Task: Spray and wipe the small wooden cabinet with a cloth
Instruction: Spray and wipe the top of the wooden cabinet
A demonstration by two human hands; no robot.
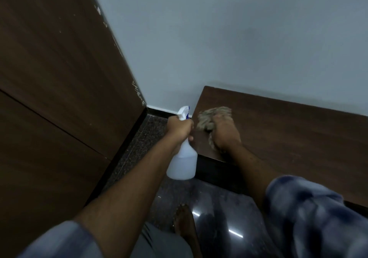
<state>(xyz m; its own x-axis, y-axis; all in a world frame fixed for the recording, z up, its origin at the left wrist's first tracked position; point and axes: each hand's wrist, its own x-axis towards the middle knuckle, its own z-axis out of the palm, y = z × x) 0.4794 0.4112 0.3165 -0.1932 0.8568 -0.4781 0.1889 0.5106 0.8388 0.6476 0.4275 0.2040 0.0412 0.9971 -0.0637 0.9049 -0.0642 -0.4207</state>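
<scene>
**Grey wall, dark floor — cabinet in the corner**

Low against the wall sits the wooden cabinet [288, 138]. Right hand [225, 133] presses a bunched cloth [214, 118] onto its top; left hand [179, 127] is wrapped around a spray bottle [183, 162] — just beside the cabinet's edge.

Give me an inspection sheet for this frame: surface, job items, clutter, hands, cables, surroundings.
Surface: cabinet top, dark wood, set against the wall; no spray wetness discernible.
Job's things: spray bottle, translucent white, nozzle aimed away from the person, held beside the cabinet's left front corner; cloth, brownish, bunched on the top near its left edge.
Clutter: nothing seen.
Hands: left hand closed around the bottle's neck; right hand pressing on the cloth, blurred.
Cables: nothing seen.
Surroundings: pale wall behind; wood panel on the left with chipped edge; dark speckled glossy floor; bare foot below.
</scene>
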